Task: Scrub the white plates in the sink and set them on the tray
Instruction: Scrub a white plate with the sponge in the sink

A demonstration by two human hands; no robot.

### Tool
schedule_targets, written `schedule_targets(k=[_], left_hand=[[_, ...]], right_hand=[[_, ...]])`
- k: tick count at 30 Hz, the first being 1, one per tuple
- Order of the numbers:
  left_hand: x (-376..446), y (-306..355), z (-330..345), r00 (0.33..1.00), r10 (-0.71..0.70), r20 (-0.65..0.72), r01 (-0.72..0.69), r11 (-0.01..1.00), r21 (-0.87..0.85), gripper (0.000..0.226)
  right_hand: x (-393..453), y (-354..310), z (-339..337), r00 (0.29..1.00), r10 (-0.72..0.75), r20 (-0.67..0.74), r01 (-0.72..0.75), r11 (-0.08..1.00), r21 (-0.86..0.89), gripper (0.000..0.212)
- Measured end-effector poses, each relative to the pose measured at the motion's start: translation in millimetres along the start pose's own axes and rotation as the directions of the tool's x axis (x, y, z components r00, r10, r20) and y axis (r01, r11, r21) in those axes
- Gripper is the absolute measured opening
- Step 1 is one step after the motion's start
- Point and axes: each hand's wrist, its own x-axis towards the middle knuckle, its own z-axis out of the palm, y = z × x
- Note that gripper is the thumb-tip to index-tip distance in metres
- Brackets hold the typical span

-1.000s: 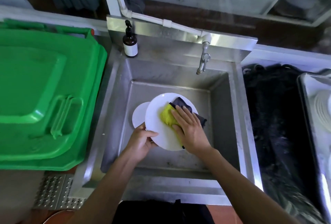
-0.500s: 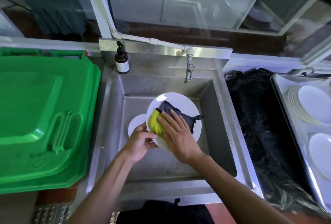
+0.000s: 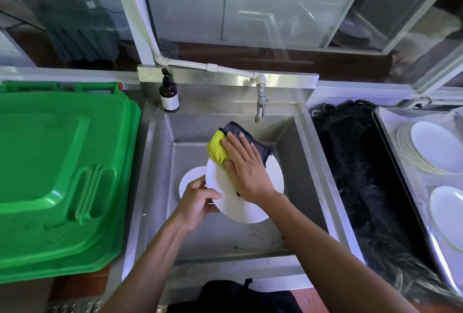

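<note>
A: What is happening closest to us?

B: The left hand (image 3: 199,198) is pinching the near edge of a white plate (image 3: 250,200), thumb on top and fingers curled under. The plate is being held tilted up over the sink (image 3: 225,237).

A: And the other hand?

B: The right hand (image 3: 246,170) is lying flat on the plate. Its fingers are straight and close together, pressing a yellow and gray cloth (image 3: 220,148) against the far edge.

A: What could go wrong?

B: I think the plate could slip. Only one edge is being pinched, and the other hand is pushing on it. If the push is too hard, the plate might drop and bang onto the second plate (image 3: 191,180) lying under it in the sink. Both could chip.

A: How many plates are you counting?

B: Two in the sink. Further right, on the tray (image 3: 400,162), I am seeing one stack of plates (image 3: 426,148) and one more plate (image 3: 448,205) nearer. I cannot tell how many are in the stack.

A: Anything else?

B: One green bin lid (image 3: 62,175) on the left, one dark mat (image 3: 355,175) between sink and tray. At the back are one brown pump bottle (image 3: 169,96) and one tap (image 3: 261,102). I am seeing no water coming from it.
</note>
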Motion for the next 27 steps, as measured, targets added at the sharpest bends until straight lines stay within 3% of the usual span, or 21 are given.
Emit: schedule_targets(k=[13, 19, 27], left_hand=[[6, -8, 5, 0.985, -0.011, -0.174, -0.012, 0.991, -0.132, 0.041], [13, -9, 5, 0.978, -0.021, -0.21, -0.016, 0.985, -0.174, 0.041], [12, -10, 6, 0.99, -0.029, -0.138, -0.005, 0.97, -0.244, 0.034]], right_hand=[[-29, 36, 19, 0.937, 0.348, -0.035, -0.349, 0.937, -0.015, 0.051], [-52, 12, 31, 0.908, 0.419, -0.027, -0.415, 0.906, 0.087, 0.051], [-47, -44, 44, 0.909, 0.415, 0.026, -0.407, 0.874, 0.267, 0.06]])
